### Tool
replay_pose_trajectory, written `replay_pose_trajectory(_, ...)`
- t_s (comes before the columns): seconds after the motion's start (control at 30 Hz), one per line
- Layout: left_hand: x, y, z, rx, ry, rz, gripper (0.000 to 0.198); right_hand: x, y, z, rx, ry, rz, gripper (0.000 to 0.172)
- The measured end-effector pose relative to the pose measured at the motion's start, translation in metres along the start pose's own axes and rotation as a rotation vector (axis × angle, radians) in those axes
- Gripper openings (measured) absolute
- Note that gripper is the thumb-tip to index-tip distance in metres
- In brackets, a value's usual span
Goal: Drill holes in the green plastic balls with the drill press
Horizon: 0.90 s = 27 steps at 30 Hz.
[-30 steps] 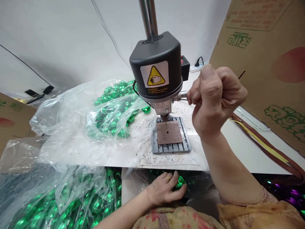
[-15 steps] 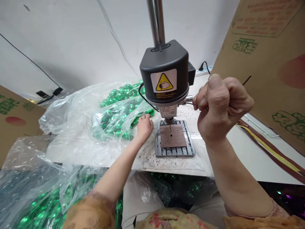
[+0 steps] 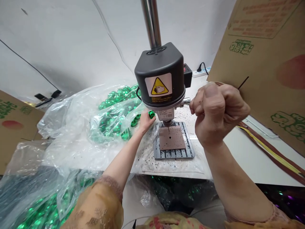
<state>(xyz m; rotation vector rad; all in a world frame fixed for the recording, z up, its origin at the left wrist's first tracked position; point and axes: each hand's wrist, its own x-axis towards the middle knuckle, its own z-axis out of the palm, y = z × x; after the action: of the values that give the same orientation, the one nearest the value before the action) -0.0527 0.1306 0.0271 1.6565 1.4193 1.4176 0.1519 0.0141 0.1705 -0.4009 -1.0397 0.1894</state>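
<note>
My left hand (image 3: 145, 122) reaches to the left side of the drill press (image 3: 160, 76). Its fingers and thumb close round a shiny green ball (image 3: 152, 114), partly hidden by the hand. More green balls (image 3: 113, 122) lie behind it under clear plastic. My right hand (image 3: 218, 111) is a fist at the press's metal feed hub (image 3: 186, 101), closed on its handle, which the fingers mostly hide. Under the chuck, the drill bit (image 3: 169, 128) points down at a brown board (image 3: 175, 144) with a small dark-edged hole, lying on the slotted metal base (image 3: 190, 152).
Clear plastic sheeting (image 3: 69, 127) covers much of the table's left side. Cardboard boxes (image 3: 264, 63) flank the table. Dark shavings surround the base. A power strip (image 3: 202, 72) sits behind, and brown and yellow strips (image 3: 269, 149) lie right. Bagged green balls (image 3: 40, 210) are below left.
My left hand has moved up and slightly right, closing round a green ball. My right fist stays at the feed hub. The whole view has shifted slightly.
</note>
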Motion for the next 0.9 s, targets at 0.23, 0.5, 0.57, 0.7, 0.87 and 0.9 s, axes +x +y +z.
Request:
replay_pose_trajectory(0.23,-0.065,0.031,-0.019,-0.357,-0.035,-0.299,0.045,0.0,0.003,-0.001,0.035,-0.015,-0.071,0.05)
replay_pose_trajectory(0.5,-0.109,0.038,-0.006,-0.306,-0.238,-0.226,0.056,-0.002,0.002,-0.001,0.006,-0.009,-0.034,0.05)
replay_pose_trajectory(0.57,-0.11,0.035,-0.001,-0.256,-0.241,-0.198,0.055,-0.002,0.0,-0.001,0.015,-0.017,-0.023,0.049)
replay_pose_trajectory(0.7,-0.111,0.032,0.006,-0.165,-0.256,-0.118,0.05,-0.002,-0.002,-0.002,0.044,-0.025,0.004,0.048)
replay_pose_trajectory(0.87,-0.115,0.031,0.011,-0.077,-0.231,-0.059,0.054,-0.002,-0.002,-0.001,0.05,-0.018,0.015,0.049)
replay_pose_trajectory(0.9,-0.116,0.03,0.011,-0.046,-0.223,-0.049,0.055,-0.003,-0.002,-0.002,0.049,-0.017,0.016,0.049)
